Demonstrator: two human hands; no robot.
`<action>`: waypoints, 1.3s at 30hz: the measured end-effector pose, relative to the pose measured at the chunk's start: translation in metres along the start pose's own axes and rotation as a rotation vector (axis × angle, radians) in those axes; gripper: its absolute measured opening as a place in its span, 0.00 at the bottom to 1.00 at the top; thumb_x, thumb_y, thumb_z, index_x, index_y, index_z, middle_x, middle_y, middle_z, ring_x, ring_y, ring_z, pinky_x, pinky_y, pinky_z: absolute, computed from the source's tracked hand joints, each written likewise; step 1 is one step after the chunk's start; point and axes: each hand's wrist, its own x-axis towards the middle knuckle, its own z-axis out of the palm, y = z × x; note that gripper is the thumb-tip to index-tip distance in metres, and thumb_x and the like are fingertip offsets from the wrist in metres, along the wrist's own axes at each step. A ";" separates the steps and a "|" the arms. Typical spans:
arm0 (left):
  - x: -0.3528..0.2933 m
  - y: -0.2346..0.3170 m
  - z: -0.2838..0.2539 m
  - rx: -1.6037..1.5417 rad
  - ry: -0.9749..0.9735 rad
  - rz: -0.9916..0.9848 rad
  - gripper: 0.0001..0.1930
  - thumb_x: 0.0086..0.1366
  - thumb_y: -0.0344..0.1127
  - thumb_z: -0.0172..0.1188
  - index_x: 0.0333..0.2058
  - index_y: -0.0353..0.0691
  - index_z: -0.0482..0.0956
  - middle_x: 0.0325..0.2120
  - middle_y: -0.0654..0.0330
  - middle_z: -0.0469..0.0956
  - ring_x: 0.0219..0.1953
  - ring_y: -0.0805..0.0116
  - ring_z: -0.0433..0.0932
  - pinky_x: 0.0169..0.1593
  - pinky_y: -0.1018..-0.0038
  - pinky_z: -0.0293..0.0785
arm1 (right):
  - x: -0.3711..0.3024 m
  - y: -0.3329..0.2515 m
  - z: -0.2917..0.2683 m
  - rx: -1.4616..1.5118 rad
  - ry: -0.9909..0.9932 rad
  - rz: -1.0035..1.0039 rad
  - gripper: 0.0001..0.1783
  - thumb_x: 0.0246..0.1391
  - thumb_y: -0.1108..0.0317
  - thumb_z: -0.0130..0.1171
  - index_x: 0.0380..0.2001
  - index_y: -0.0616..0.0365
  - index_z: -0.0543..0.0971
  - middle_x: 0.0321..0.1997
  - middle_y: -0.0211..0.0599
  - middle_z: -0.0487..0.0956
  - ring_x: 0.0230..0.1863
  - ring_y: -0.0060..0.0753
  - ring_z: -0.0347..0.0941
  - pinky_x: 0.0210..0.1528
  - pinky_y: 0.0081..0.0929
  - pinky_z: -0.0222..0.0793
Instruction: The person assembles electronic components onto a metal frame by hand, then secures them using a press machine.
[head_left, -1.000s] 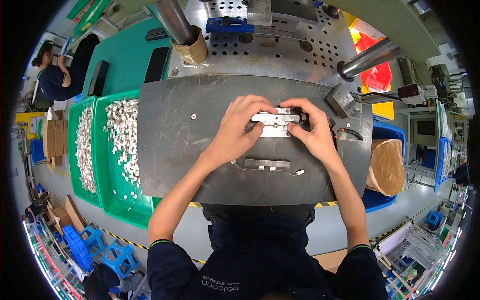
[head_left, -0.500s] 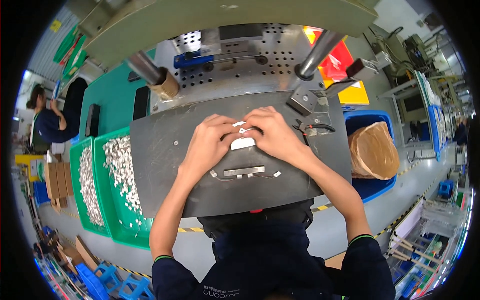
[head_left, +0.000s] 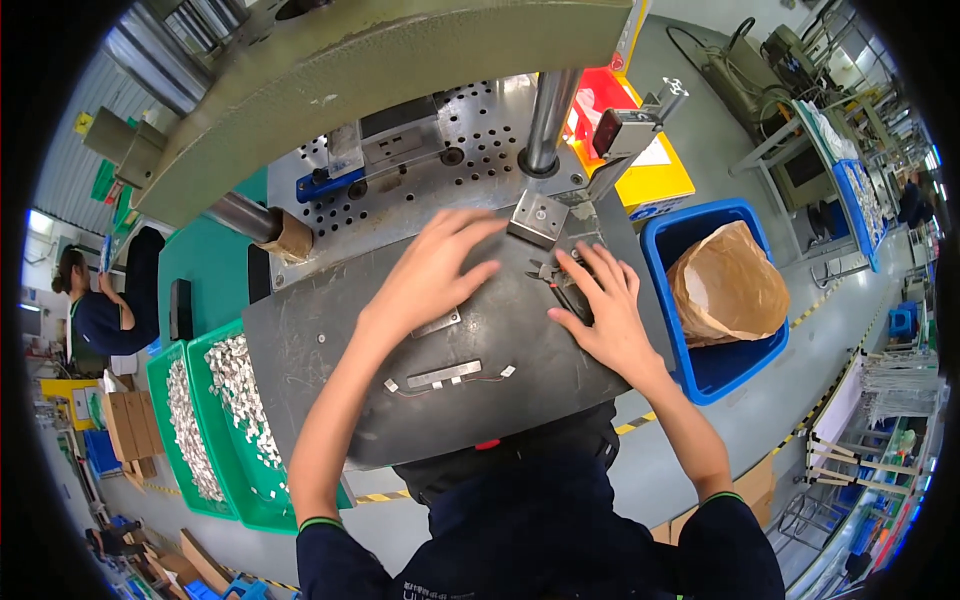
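1. Seems to be at the stage of taking up the side cutters (head_left: 556,284), with no grip visible yet.
2. Find the cutters lying on the dark bench (head_left: 540,375), toward its right side, partly hidden under the right hand (head_left: 610,318).
3. Note the right hand over the handles, thumb and fingers spread apart, clamped on nothing visible; cannot tell whether touching the cutters.
4. Note the left hand (head_left: 428,272) above the bench, thumb and fingers likewise apart, holding nothing visible; nearest to a metal plate (head_left: 440,323), mostly hidden beneath the hand and wrist.
5. Find the metal bar (head_left: 444,374) nearer the front edge of the bench, with thin wires running to a white connector (head_left: 508,371) on the right and another on the left; lying apart from both hands.
6. Appears to call for bringing right thumb and fingers together around both handles, then lifting without knocking the metal block (head_left: 537,222) near the cutting end.
7. Probably calls for keeping the blades clear of the thin wires, judging by the bar's place nearby.
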 end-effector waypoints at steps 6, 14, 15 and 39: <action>0.080 -0.035 0.032 -0.040 -0.113 0.086 0.32 0.50 0.37 0.77 0.55 0.33 0.82 0.54 0.47 0.80 0.58 0.46 0.77 0.64 0.58 0.73 | -0.004 0.021 -0.009 -0.023 0.041 -0.160 0.20 0.57 0.65 0.71 0.53 0.49 0.82 0.52 0.40 0.77 0.56 0.45 0.76 0.61 0.47 0.66; 0.052 0.009 0.047 0.097 -0.038 -0.043 0.29 0.39 0.39 0.80 0.42 0.30 0.87 0.38 0.46 0.81 0.46 0.46 0.80 0.55 0.57 0.76 | 0.008 0.047 -0.046 0.195 -0.003 -0.092 0.11 0.52 0.70 0.73 0.30 0.63 0.79 0.51 0.42 0.79 0.37 0.46 0.79 0.40 0.38 0.76; 0.049 0.011 0.048 0.075 -0.040 -0.034 0.28 0.39 0.38 0.79 0.41 0.30 0.87 0.38 0.46 0.81 0.46 0.47 0.80 0.55 0.57 0.76 | 0.014 0.045 -0.048 0.123 -0.003 -0.193 0.11 0.52 0.69 0.73 0.27 0.63 0.80 0.52 0.41 0.79 0.41 0.45 0.78 0.44 0.38 0.74; 0.037 0.018 0.054 0.151 -0.067 -0.026 0.32 0.43 0.45 0.81 0.46 0.32 0.85 0.39 0.51 0.79 0.48 0.49 0.79 0.58 0.60 0.74 | 0.034 0.039 -0.024 0.068 -0.145 -0.322 0.17 0.59 0.67 0.69 0.21 0.69 0.80 0.35 0.40 0.79 0.30 0.37 0.75 0.34 0.35 0.73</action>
